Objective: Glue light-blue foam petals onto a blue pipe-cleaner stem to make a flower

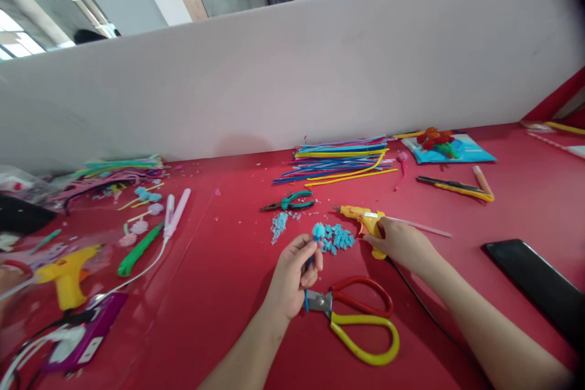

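Observation:
Between the thumb and fingers of my left hand (297, 268) is a blue pipe-cleaner flower (319, 231), its pale blue head upright above the fingertips. My right hand (402, 242) is closed around the handle of a yellow hot glue gun (363, 217), which lies on the table with its nozzle to the left and a clear glue stick (423, 227) out of its back. A pile of short light blue pipe-cleaner pieces (339, 239) lies between the hands. Below sit scissors (363, 317) with one red and one yellow handle, their blades partly behind my left hand.
Teal-handled pliers (295, 200) and blue fluff (279, 225) lie beyond my left hand. A bundle of coloured pipe cleaners (340, 161) rests by the white partition (274, 85). A black phone (532, 283) is at right. Another person's hand (8, 286) is at far left, near a second glue gun (68, 274) and a purple power strip (89, 332).

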The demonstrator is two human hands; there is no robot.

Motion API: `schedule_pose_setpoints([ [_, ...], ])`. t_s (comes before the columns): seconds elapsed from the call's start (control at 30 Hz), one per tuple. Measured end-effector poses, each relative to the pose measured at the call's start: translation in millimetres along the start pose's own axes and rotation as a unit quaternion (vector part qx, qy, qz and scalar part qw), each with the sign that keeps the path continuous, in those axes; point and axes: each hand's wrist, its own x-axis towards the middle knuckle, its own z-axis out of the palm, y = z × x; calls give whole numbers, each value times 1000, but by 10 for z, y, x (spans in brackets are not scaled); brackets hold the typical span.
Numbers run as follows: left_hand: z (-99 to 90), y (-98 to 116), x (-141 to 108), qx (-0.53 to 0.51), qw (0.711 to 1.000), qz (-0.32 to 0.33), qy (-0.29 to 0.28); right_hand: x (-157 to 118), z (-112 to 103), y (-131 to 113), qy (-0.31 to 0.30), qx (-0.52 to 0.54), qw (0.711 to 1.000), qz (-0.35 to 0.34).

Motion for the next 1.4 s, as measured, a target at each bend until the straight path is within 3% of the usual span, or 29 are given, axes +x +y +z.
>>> schedule_pose_setpoints([
  [0.13,0,12,-16,5,1000,7,3,5,-49,-7,-29,121,992,-8],
  [0.23,10,22,-42,21,999,19,15,-61,-130,-56,-54,240,969,-27],
  [0.3,20,25,-58,28,999,17,18,-127,-169,-105,-69,340,938,-26],
  [0.4,34,26,-75,27,999,7,22,-220,-178,-178,-93,511,854,5],
  [0.47,39,30,-83,22,999,4,33,-269,-165,-221,-122,573,810,14],
  [0.6,44,47,-98,26,998,4,51,-349,-171,-301,-171,614,771,3],
  [0.77,40,68,-97,61,995,16,72,-490,-170,-367,-176,590,788,10],
  [0.93,30,54,-83,59,995,7,74,-649,-77,-347,-108,523,845,-27],
  [1.17,64,69,-86,15,997,-30,69,-691,-119,-470,-23,351,909,-223],
  [1.4,73,75,-82,-15,998,-38,58,-746,-24,-494,-42,326,921,-207],
])
